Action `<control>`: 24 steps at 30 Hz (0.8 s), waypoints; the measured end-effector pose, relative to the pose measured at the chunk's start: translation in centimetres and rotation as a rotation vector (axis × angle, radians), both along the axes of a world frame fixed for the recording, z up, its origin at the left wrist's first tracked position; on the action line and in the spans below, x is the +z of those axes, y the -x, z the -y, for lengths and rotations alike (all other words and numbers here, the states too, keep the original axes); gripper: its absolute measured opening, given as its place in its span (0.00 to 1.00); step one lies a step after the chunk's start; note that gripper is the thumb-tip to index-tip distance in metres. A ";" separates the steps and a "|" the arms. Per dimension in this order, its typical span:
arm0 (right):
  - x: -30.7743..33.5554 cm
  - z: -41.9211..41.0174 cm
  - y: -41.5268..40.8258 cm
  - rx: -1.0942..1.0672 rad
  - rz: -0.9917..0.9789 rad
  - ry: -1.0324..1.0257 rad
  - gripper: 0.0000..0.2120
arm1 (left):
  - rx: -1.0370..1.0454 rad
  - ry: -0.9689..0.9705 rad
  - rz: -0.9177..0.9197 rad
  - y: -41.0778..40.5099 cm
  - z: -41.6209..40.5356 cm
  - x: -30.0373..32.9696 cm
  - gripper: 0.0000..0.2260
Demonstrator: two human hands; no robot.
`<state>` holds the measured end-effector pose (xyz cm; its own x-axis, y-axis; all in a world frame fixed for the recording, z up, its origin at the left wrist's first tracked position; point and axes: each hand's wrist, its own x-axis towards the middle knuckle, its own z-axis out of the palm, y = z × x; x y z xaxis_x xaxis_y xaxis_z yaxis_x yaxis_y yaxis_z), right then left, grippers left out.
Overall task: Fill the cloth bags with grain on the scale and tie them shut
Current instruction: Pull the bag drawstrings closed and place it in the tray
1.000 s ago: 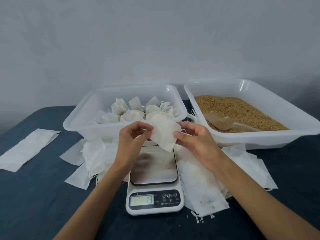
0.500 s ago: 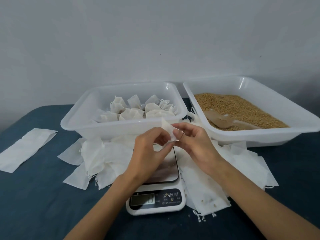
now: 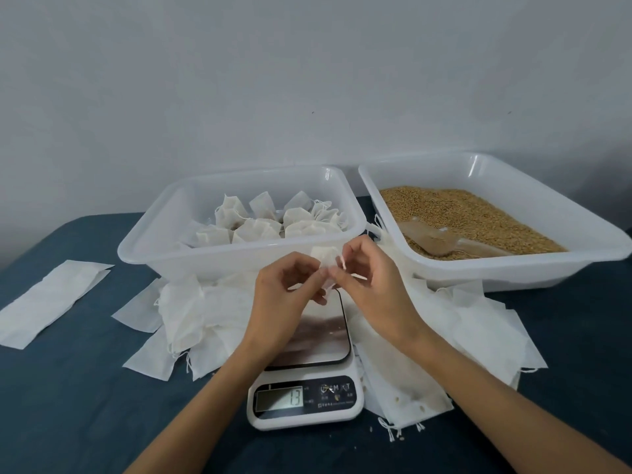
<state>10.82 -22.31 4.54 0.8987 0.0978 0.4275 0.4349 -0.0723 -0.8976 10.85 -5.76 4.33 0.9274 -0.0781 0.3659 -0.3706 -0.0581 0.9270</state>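
Both hands hold one small white cloth bag point(image 3: 325, 257) in the air above the scale point(image 3: 309, 340). My left hand point(image 3: 285, 295) pinches the bag's left side. My right hand point(image 3: 371, 285) pinches its right edge and a bit of its drawstring. Most of the bag is hidden between my fingers. The scale's steel platform carries nothing and its display point(image 3: 280, 398) reads 13. Grain point(image 3: 461, 213) fills the right tray point(image 3: 513, 268), with a clear scoop point(image 3: 441, 242) lying in it.
The left tray point(image 3: 178, 254) behind the scale holds several tied bags point(image 3: 270, 220). Empty flat bags lie heaped left point(image 3: 191, 313) and right point(image 3: 461, 323) of the scale on the dark blue table. One flat bag point(image 3: 51, 299) lies apart at far left.
The bag, spread wide between my hands a second ago, is now bunched up small between my fingertips. Both hands have come close together above the scale.
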 end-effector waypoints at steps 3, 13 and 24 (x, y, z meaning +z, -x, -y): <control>-0.2 0.3 -0.2 -0.131 0.219 0.266 0.07 | 0.007 0.126 -0.054 -0.2 -0.2 -0.1 0.03; 0.2 0.5 -0.5 0.030 -0.105 -0.032 0.12 | -0.118 -0.016 0.059 -0.1 -0.1 0.1 0.04; 0.5 1.7 -1.1 -0.046 -0.143 -0.233 0.07 | -0.024 0.193 -0.152 -0.5 -1.1 0.7 0.02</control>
